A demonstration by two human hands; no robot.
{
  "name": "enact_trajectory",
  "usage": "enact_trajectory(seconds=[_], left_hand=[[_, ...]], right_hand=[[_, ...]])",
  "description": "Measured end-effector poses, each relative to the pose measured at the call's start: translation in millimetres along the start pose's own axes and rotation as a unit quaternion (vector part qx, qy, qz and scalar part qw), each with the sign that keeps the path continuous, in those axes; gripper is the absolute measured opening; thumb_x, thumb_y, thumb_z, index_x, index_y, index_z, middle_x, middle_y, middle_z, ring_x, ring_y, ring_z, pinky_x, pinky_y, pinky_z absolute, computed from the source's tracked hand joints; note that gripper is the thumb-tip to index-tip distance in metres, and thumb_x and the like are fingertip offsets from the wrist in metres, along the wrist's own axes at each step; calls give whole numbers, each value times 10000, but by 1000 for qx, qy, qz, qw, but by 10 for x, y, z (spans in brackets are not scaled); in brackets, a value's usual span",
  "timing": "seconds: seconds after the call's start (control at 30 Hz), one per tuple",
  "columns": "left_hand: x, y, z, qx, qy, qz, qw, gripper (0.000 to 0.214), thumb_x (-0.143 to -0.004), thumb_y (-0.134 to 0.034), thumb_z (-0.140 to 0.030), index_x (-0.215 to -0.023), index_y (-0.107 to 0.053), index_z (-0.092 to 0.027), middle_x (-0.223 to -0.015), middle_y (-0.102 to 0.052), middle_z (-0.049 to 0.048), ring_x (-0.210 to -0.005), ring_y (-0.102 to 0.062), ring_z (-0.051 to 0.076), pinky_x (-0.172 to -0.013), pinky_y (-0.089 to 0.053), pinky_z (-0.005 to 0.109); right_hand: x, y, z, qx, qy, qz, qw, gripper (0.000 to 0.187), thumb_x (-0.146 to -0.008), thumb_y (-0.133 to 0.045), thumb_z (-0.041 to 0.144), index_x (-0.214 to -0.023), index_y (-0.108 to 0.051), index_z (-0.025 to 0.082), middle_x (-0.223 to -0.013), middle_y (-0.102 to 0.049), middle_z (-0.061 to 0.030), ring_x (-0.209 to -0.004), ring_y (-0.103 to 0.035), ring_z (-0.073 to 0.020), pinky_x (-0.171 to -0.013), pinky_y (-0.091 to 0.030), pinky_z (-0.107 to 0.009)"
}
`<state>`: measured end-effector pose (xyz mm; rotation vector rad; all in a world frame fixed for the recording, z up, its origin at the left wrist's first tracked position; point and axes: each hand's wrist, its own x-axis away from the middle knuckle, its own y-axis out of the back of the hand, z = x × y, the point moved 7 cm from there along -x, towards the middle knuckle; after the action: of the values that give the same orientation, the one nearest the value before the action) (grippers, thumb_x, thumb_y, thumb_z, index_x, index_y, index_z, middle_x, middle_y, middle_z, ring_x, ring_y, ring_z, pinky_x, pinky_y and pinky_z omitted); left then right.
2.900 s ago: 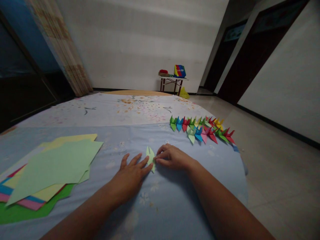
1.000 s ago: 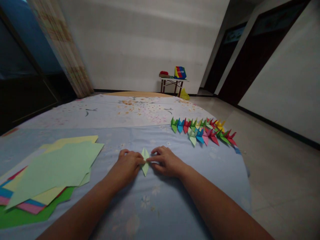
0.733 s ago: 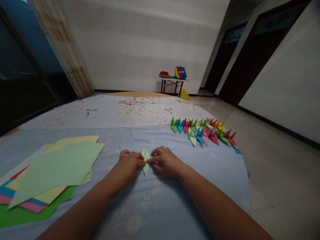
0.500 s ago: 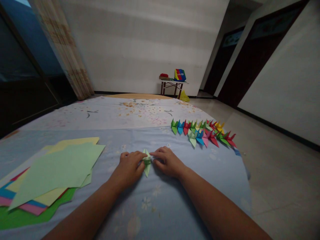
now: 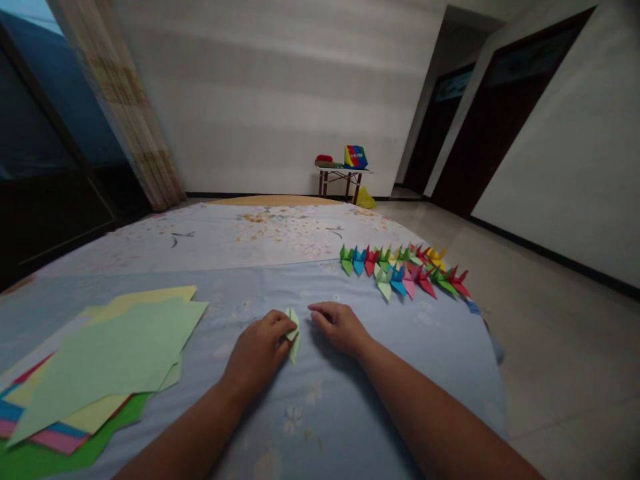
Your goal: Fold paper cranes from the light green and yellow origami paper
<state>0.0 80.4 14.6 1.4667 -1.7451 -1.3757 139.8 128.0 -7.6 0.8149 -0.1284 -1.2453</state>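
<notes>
Between the fingers and thumb of my left hand [image 5: 265, 343] is a pale green folded paper piece [image 5: 294, 343], narrow and pointed at its lower end. Part of the paper is hidden behind those fingers. Just to the right, my right hand [image 5: 340, 327] hovers apart from the paper, its index finger stretched out toward it and the other fingers curled, with nothing seen in them. Farther right stand several folded paper cranes [image 5: 383, 281] in green, blue, red, pink and yellow, set in rows.
A stack of coloured paper sheets [image 5: 125, 343], pale green on top, lies at the left of the cloth-covered table [image 5: 280, 283]. Against the far wall, a small side table [image 5: 345, 171] carries a colourful box [image 5: 355, 157]. The table's rounded edge runs along the right.
My right hand has drawn away from the folded paper to the right. My left hand keeps its hold, and the paper has turned slightly. The camera view has shifted a little.
</notes>
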Motion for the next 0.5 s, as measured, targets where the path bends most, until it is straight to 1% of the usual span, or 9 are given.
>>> enact_trajectory(seconds=[0.1, 0.13, 0.2, 0.27, 0.33, 0.37, 0.43, 0.5], left_hand=[[2, 8, -55, 14, -27, -25, 999, 199, -828, -478, -197, -946, -633, -239, -979, -600, 30, -847, -578, 169, -761, -424, 277], [3, 8, -75, 18, -35, -31, 999, 205, -830, -477, -200, -956, -633, -239, -983, -602, 33, -852, -578, 171, -764, -426, 279], [5, 3, -114, 27, -52, -35, 998, 217, -829, -477, -202, -969, -638, -243, -989, -603, 38, -855, -578, 173, -764, -428, 284], [8, 4, -151, 35, -66, -32, 997, 204, -819, -505, -237, -965, -646, -248, -989, -606, 41, -853, -574, 182, -770, -425, 303], [17, 38, -176, 44, -75, -43, 995, 205, -785, -561, -336, -943, -655, -245, -963, -607, 47, -857, -565, 206, -783, -416, 346], [23, 68, -178, 54, -74, -55, 994, 241, -778, -560, -393, -940, -656, -243, -953, -604, 51, -874, -557, 221, -798, -408, 372], [33, 135, -146, 97, -56, -90, 990, 334, -812, -472, -474, -978, -639, -237, -968, -591, 60, -944, -532, 246, -846, -382, 421], [31, 177, -47, 163, -3, -129, 978, 391, -857, -368, -477, -1073, -582, -230, -1041, -574, 71, -1025, -502, 251, -900, -353, 451]], right_hand=[[0, -85, -86, -101, -79, 22, 991, 350, -836, -488, 390, -1054, -629, 155, -779, -672, -45, -597, -577, -120, -583, -456, -246], [1, -127, -118, -140, -107, 32, 984, 379, -823, -499, 412, -1070, -609, 146, -766, -668, -41, -548, -560, -109, -539, -446, -238], [-2, -198, -161, -213, -146, 46, 965, 414, -775, -561, 400, -1087, -572, 128, -709, -645, -18, -492, -529, -89, -494, -421, -221], [-18, -226, -172, -276, -155, 43, 947, 440, -706, -634, 334, -1081, -547, 122, -632, -601, 26, -481, -508, -75, -498, -399, -209], [-38, -215, -168, -328, -153, 30, 932, 463, -656, -667, 279, -1070, -529, 123, -587, -560, 59, -478, -484, -64, -503, -375, -200], [-45, -202, -165, -349, -153, 23, 924, 467, -646, -671, 267, -1066, -523, 125, -586, -553, 64, -477, -473, -59, -504, -363, -198], [-54, -175, -149, -378, -153, 13, 913, 467, -639, -678, 263, -1058, -520, 129, -597, -549, 65, -477, -456, -52, -504, -342, -198], [-57, -150, -105, -399, -145, 10, 906, 454, -635, -690, 271, -1039, -532, 135, -605, -544, 63, -483, -451, -48, -511, -330, -200]])
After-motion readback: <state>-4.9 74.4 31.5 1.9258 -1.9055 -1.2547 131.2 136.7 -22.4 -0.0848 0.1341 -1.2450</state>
